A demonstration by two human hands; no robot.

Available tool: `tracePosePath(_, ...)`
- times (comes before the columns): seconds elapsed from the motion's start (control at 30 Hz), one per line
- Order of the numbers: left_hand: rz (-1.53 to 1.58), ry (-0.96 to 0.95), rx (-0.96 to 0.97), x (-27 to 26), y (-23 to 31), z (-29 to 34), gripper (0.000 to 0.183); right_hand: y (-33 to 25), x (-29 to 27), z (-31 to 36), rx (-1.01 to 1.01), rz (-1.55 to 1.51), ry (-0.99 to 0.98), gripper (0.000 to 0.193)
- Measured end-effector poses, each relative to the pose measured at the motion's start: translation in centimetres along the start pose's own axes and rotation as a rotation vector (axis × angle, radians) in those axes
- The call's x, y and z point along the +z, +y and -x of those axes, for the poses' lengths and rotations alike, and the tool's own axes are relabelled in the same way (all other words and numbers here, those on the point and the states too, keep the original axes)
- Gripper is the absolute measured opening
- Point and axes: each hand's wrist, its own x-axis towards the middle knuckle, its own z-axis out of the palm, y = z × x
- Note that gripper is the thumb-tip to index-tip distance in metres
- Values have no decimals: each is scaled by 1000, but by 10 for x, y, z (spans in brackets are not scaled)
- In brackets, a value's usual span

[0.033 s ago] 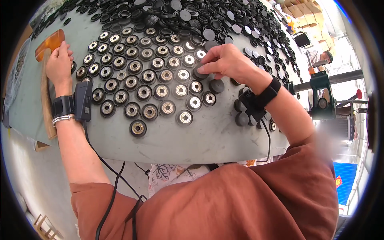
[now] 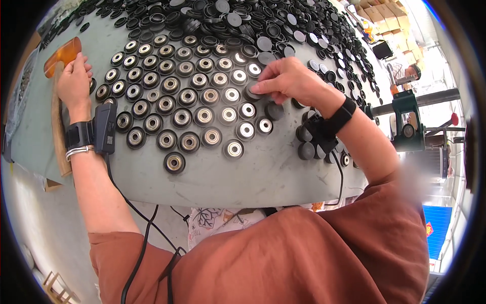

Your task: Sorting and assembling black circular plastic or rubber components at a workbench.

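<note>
Head view: hands (image 2: 288, 81) (unmoved) on wheels (image 2: 251, 93)

Brown cardboard boxes (image 2: 378, 11) are stacked beyond the table's far right corner, and a blue sign (image 2: 438, 230) hangs low at right.

Black wheels (image 2: 204, 116) with silver centres, grey table (image 2: 263, 172), amber mallet head (image 2: 62, 53).
</note>
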Motion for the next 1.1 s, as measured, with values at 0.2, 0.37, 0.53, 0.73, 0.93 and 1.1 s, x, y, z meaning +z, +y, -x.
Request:
tracePosePath(0.2,-23,-18,-1,0,2,-4,31,-10,-6,-12,238,-1,-224,41)
tracePosePath(0.37,11,-5,17,2,-1,-1,30,0,-1,-7,181,-62,-201,34)
tracePosePath(0.53,23,-36,20,1,3,-1,31,9,3,6,51,-138,-54,24)
tracePosePath(0.73,-53,-18,21,0,3,2,32,8,9,20,-334,252,89,23)
tracePosePath(0.93,-36,-28,10,2,3,0,32,12,5,12,18,-128,35,24)
tracePosePath(1.1,-44,-24,17,0,3,0,32,21,15,23,-894,689,284,25)
